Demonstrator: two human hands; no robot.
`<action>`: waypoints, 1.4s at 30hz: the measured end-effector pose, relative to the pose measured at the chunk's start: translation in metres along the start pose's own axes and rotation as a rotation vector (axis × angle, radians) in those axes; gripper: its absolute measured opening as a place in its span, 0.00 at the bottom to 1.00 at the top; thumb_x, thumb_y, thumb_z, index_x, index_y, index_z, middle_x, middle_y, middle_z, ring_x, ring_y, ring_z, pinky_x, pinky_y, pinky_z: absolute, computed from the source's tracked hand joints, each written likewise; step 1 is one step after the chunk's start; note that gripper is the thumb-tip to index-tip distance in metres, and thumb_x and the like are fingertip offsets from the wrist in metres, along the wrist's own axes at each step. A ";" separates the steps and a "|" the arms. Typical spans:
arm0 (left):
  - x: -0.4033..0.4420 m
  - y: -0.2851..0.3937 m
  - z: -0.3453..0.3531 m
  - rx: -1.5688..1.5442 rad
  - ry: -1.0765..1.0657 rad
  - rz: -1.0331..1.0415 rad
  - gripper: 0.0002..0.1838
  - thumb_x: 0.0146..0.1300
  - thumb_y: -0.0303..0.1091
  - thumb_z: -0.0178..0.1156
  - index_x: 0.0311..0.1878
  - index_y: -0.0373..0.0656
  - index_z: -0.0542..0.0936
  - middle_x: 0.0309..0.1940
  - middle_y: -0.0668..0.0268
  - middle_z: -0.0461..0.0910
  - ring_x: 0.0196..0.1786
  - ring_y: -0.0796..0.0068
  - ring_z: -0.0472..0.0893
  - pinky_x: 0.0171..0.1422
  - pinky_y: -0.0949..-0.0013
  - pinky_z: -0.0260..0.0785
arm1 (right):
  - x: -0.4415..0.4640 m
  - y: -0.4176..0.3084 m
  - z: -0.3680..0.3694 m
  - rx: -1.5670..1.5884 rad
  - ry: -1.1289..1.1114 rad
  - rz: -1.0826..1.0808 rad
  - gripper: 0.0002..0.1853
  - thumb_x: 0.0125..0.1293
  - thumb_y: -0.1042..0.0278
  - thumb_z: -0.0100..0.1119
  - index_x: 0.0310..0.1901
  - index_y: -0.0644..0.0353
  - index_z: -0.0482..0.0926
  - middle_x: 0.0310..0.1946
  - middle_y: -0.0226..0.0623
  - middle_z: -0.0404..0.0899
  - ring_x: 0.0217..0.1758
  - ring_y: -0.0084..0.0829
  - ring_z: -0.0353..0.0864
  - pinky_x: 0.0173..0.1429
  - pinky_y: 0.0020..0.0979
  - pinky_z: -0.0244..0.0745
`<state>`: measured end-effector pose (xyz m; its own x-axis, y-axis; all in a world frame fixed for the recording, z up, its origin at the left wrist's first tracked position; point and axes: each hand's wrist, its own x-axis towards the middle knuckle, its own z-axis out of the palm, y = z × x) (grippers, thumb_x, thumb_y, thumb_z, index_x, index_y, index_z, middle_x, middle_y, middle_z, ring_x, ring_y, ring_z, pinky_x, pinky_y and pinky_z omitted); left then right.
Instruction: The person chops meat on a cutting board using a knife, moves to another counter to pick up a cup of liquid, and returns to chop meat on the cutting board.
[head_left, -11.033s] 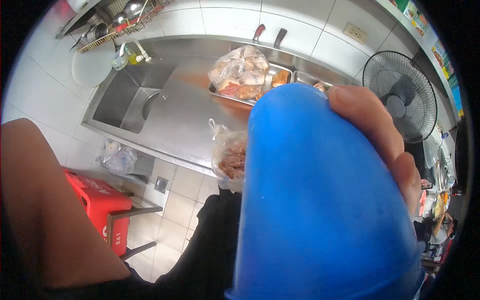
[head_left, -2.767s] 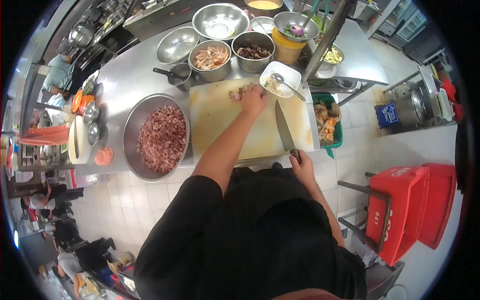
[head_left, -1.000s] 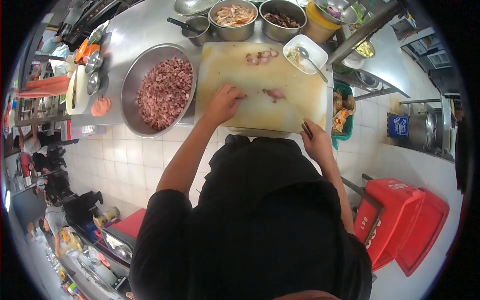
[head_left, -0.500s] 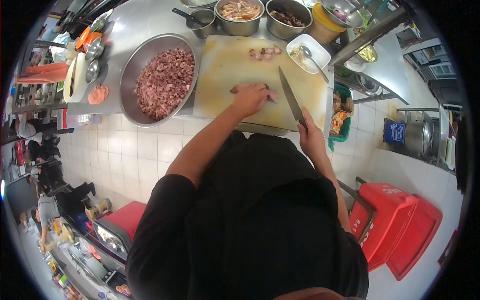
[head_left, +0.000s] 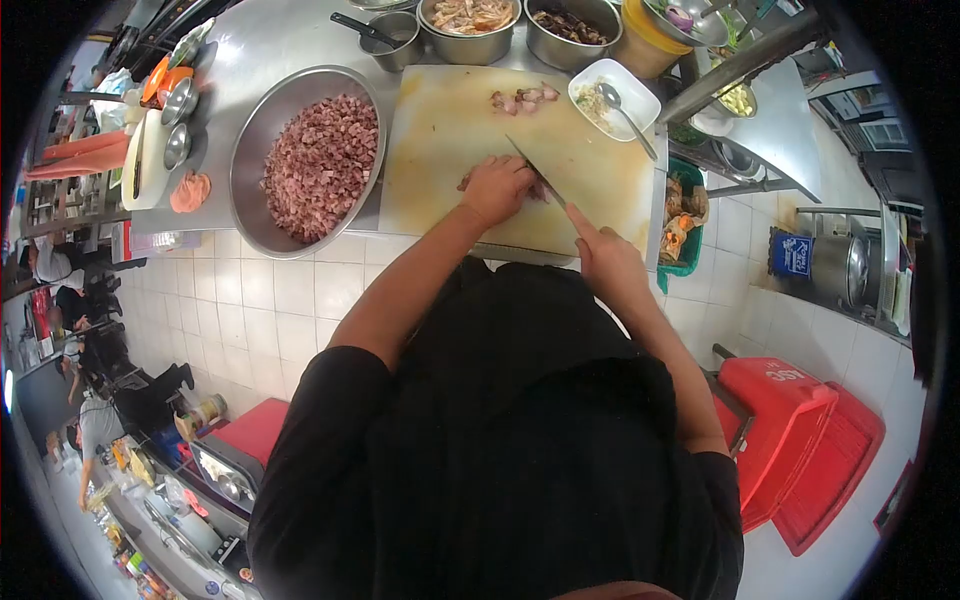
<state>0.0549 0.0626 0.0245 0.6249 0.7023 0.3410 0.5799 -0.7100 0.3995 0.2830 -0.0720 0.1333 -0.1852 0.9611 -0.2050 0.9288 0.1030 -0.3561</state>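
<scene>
On the yellowed cutting board [head_left: 430, 150], my left hand [head_left: 498, 192] is closed over a piece of meat [head_left: 540, 190], pressing it down; part of the piece sticks out on the right. My right hand [head_left: 610, 262] grips the handle of a knife [head_left: 543, 174], whose blade lies against the right end of the meat, pointing up and left. Farther back on the board are small cut pieces of meat [head_left: 525, 99]. A white square dish [head_left: 645, 90] with a spoon stands at the board's back right corner. To the left, a large steel bowl [head_left: 245, 190] holds diced meat.
Behind the board stand a small pot [head_left: 392, 45], a pot of pale strips [head_left: 470, 48] and a pot of dark pieces [head_left: 570, 55]. A green bin [head_left: 683, 262] is right of the table; a red bin [head_left: 780, 400] stands lower right. Other people [head_left: 100, 425] are far left.
The left hand has moved right from the bare board onto the meat and closed over it. The knife has swung left, from beside the meat to its right end.
</scene>
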 end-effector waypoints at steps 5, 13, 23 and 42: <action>0.000 -0.001 0.002 -0.006 -0.047 -0.034 0.05 0.61 0.32 0.66 0.41 0.48 0.84 0.44 0.63 0.83 0.53 0.56 0.83 0.57 0.51 0.73 | 0.031 0.013 0.036 0.081 0.111 -0.035 0.33 0.78 0.58 0.55 0.82 0.30 0.62 0.36 0.54 0.84 0.37 0.58 0.87 0.44 0.56 0.84; -0.008 0.002 0.004 -0.008 0.044 -0.039 0.04 0.62 0.33 0.65 0.39 0.50 0.85 0.40 0.66 0.80 0.49 0.60 0.81 0.54 0.54 0.71 | 0.010 0.001 0.028 0.118 0.054 0.012 0.34 0.77 0.61 0.58 0.82 0.32 0.63 0.33 0.54 0.84 0.38 0.59 0.87 0.46 0.58 0.82; -0.005 0.003 0.002 -0.074 0.069 -0.085 0.05 0.59 0.30 0.67 0.38 0.47 0.82 0.43 0.63 0.82 0.51 0.57 0.82 0.57 0.54 0.73 | 0.018 -0.014 0.004 0.117 0.029 0.050 0.34 0.76 0.62 0.58 0.82 0.33 0.63 0.35 0.54 0.84 0.39 0.58 0.87 0.47 0.58 0.82; -0.002 -0.003 0.002 -0.105 0.073 -0.085 0.03 0.64 0.31 0.66 0.37 0.43 0.83 0.39 0.58 0.83 0.46 0.49 0.82 0.52 0.48 0.76 | 0.043 -0.010 0.041 0.292 0.153 0.063 0.32 0.75 0.70 0.59 0.80 0.45 0.69 0.39 0.57 0.87 0.39 0.56 0.87 0.47 0.47 0.83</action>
<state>0.0527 0.0633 0.0210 0.5337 0.7644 0.3619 0.5688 -0.6411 0.5153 0.2529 -0.0421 0.0903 -0.0592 0.9928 -0.1039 0.8017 -0.0148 -0.5976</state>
